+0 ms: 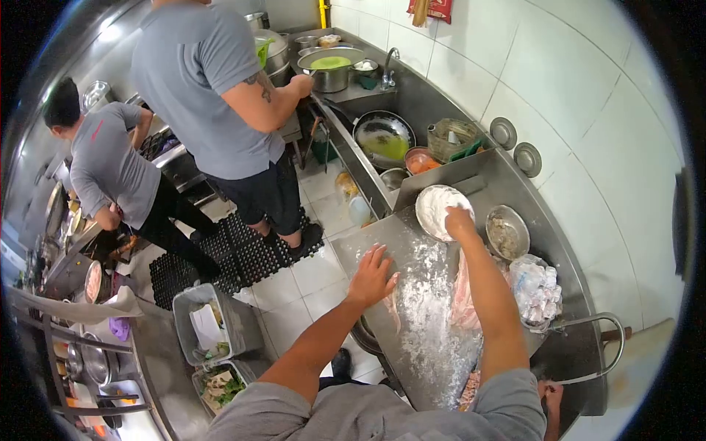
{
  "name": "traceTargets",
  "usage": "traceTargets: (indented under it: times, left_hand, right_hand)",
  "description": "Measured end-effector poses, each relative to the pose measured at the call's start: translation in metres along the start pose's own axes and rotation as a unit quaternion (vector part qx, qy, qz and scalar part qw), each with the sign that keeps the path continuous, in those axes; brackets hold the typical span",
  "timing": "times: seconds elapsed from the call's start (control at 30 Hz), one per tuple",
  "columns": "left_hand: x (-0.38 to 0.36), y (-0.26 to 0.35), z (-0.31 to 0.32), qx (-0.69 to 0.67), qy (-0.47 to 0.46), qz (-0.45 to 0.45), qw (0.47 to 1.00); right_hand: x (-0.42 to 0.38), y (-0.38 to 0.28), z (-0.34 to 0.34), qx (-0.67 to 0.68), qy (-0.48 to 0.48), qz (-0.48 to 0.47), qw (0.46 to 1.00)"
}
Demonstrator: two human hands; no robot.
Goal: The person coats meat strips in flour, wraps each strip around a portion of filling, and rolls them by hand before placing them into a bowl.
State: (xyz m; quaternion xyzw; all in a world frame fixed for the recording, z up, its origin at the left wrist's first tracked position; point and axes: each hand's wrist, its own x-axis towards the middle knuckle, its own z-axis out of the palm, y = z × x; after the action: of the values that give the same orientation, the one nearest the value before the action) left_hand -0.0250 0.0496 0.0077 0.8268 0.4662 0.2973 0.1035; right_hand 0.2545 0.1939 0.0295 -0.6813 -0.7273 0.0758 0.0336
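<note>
My right hand reaches into a round bowl of white flour, its fingers bunched together at the powder. My left hand is spread palm down at the near-left edge of the steel counter. Close to its thumb lies a thin pale strip of raw flesh. A larger pale pink raw slab, partly hidden by my right forearm, rests on the counter. Flour is scattered between the two pieces. A metal bowl with greyish contents stands right of my right hand.
A plastic-wrapped white heap sits at the counter's right. Beyond a raised divider, a sink holds a wok. Two people in grey shirts stand at left. Bins stand on the floor. Another person's hand shows at lower right.
</note>
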Motion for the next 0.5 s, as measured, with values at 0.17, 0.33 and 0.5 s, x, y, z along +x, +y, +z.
traceTargets:
  times: [0.17, 0.33, 0.5]
  left_hand:
    - [0.001, -0.003, 0.001, -0.009, 0.021, 0.005, 1.0]
    - [-0.002, -0.011, 0.015, -0.077, 0.04, 0.006, 0.996]
    - [-0.009, -0.011, 0.021, -0.04, 0.046, -0.025, 0.998]
  right_hand:
    - [-0.027, -0.039, -0.015, -0.01, -0.013, 0.025, 1.0]
    - [0.014, 0.028, 0.022, 0.241, -0.022, -0.015, 0.97]
    - [0.023, 0.033, 0.012, 0.012, -0.02, -0.082, 0.996]
